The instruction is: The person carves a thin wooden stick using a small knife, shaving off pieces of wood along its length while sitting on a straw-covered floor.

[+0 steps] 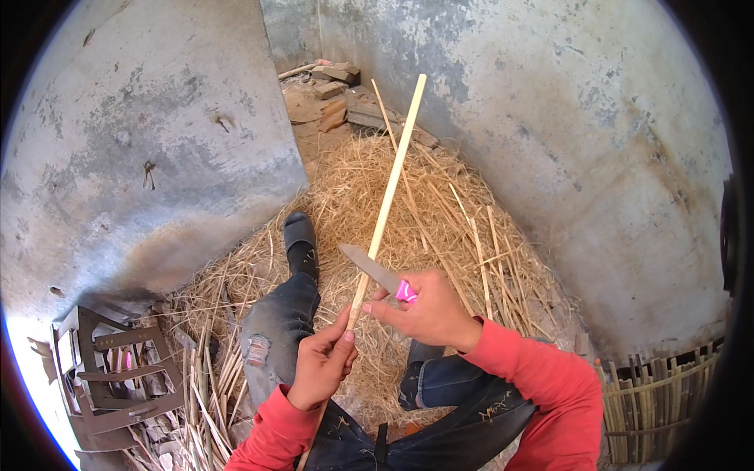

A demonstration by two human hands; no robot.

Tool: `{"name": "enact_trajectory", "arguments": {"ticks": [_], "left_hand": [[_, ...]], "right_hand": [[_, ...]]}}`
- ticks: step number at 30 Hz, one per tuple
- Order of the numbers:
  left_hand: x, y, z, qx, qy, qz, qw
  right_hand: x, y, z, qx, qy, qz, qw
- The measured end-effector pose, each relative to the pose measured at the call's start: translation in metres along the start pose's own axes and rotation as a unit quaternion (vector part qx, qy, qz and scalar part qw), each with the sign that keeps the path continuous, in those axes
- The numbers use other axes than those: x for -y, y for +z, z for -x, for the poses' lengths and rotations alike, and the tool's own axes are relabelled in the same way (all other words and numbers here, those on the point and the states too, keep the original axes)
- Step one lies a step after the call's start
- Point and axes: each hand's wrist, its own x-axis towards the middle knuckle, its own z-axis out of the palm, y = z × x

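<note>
A long pale bamboo strip (393,182) slants up and away from my lap, its far end pointing at the back wall. My left hand (323,363) is closed around its lower part, and the tail of the strip runs down past my left wrist. In my right hand (428,312) is a knife (374,267) with a pink handle, gripped in the fingers. The blade points to the upper left and lies across the strip, just above my left hand. My right thumb reaches toward the strip beside the blade; whether it presses on it I cannot tell.
Curly shavings (353,188) cover the floor around my feet. Loose strips (491,267) lie at the right, more (208,392) at the left. A dark metal frame (118,369) stands at left, a slatted bamboo basket (656,400) at right. Bricks (334,78) sit by the back wall.
</note>
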Motion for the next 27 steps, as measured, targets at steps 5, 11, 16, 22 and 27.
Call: {"name": "enact_trajectory", "arguments": {"ticks": [5,11,16,22,27], "left_hand": [[0.005,0.009,0.0,0.001,0.056,-0.059,0.997],[0.007,0.004,-0.002,-0.023,0.083,-0.095,0.992],[0.005,0.001,-0.001,-0.02,0.07,-0.074,0.995],[0.005,0.003,0.0,-0.017,0.056,-0.063,0.996],[0.008,0.005,0.001,-0.016,0.072,-0.086,0.994]], "right_hand": [[-0.022,0.012,-0.004,0.004,-0.027,-0.009,1.0],[-0.012,0.006,-0.001,0.044,-0.055,0.064,0.995],[-0.01,0.009,0.003,0.064,0.037,-0.001,0.997],[-0.01,0.007,-0.001,0.026,0.011,-0.02,0.999],[-0.023,0.012,-0.004,0.044,0.017,-0.009,0.999]]}}
